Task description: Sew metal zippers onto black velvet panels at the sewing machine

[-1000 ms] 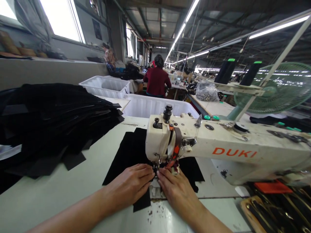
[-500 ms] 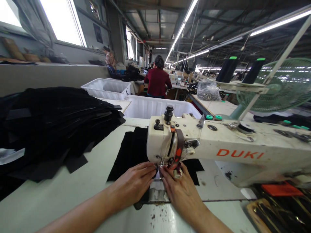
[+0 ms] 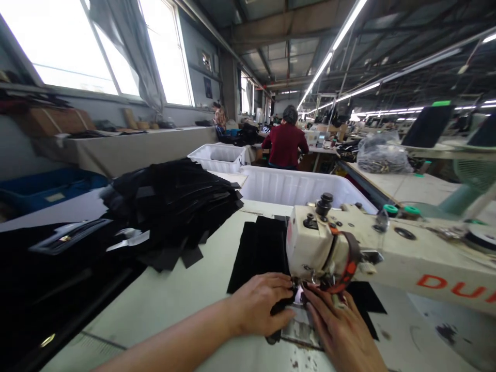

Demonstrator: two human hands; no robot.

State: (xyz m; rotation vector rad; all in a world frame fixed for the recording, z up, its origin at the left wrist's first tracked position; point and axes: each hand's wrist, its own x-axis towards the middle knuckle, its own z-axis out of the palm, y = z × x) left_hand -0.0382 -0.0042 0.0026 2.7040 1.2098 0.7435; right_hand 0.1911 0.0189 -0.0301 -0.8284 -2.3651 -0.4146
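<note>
A black fabric piece lies flat under the head of a cream sewing machine. My left hand rests on the cloth just left of the needle area, fingers stretched forward and thumb apart. On the other side of the presser foot, my right hand lies flat with its fingertips close to the foot. More black fabric shows beyond that hand. Both hands hide part of the cloth, and the stitching point is too small to make out.
A large pile of black cut pieces covers the table's left side. White plastic bins stand behind the machine. A person in a dark red top sits further back. To the right are a clear plastic bag and thread cones.
The view has swung left, so machine, hands and cloth sit further right and more of the pile shows. My left thumb now stands apart from the fingers. Both hands stay beside the foot.
</note>
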